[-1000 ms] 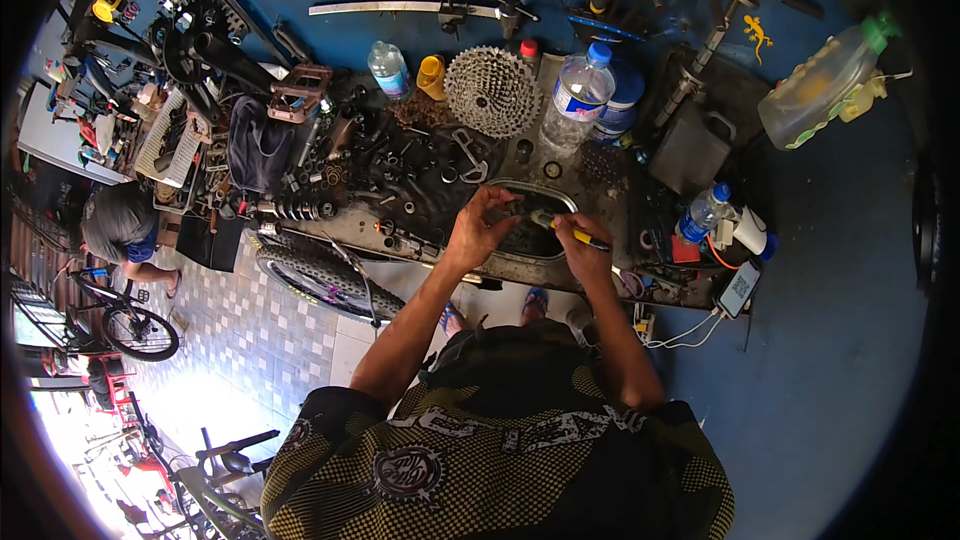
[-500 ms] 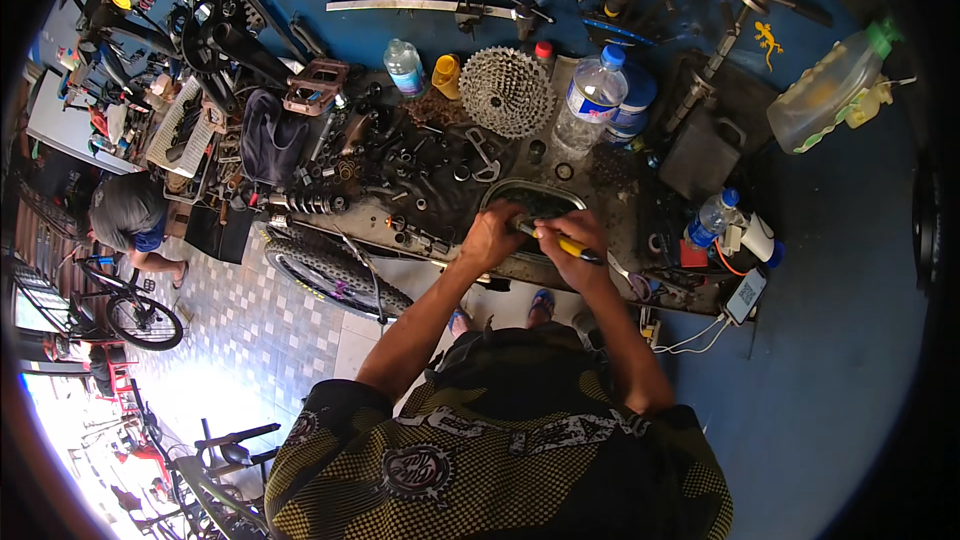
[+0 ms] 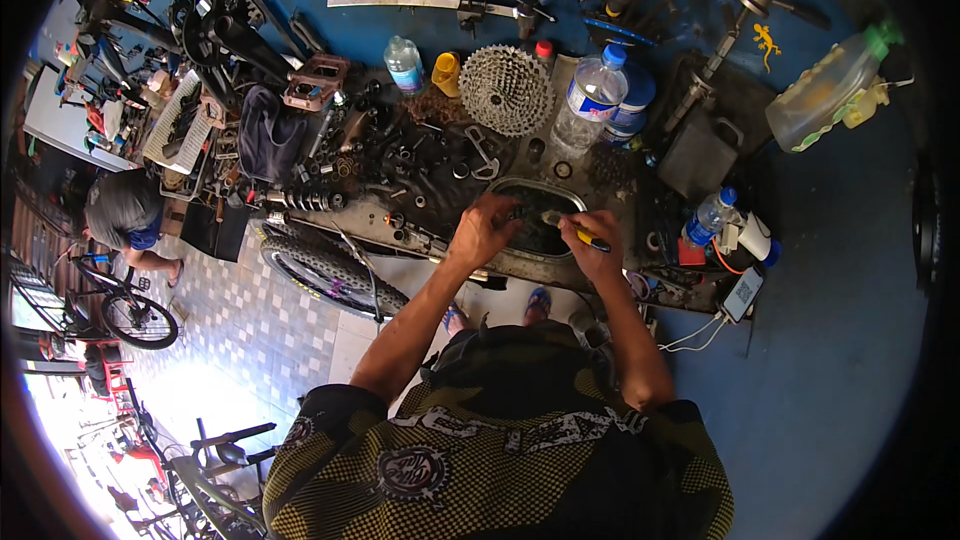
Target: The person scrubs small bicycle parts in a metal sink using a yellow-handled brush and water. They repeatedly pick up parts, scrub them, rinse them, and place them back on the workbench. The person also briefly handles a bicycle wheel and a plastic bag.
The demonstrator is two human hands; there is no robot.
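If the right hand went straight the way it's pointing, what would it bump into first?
Most likely the small dark piece at the left hand. The right hand points left towards it, with its yellow-handled tool in front. Depth is hard to judge, so it might miss.

Holds a brush [image 3: 594, 241] with a yellow-and-black handle in the right hand [image 3: 596, 228], bristles pointing left over the oval metal tray [image 3: 545, 187]. Pinches a small dark piece [image 3: 516, 212], too small to name, in the left hand [image 3: 484, 232] above the tray's left end. Behind the tray, on the worktop [image 3: 621, 188]: a silver sprocket cassette [image 3: 508, 90] and, farther right, a clear blue-capped bottle [image 3: 592, 105]. Left of the tray: loose metal parts [image 3: 461, 171]. Well right of it: a phone [image 3: 742, 296].
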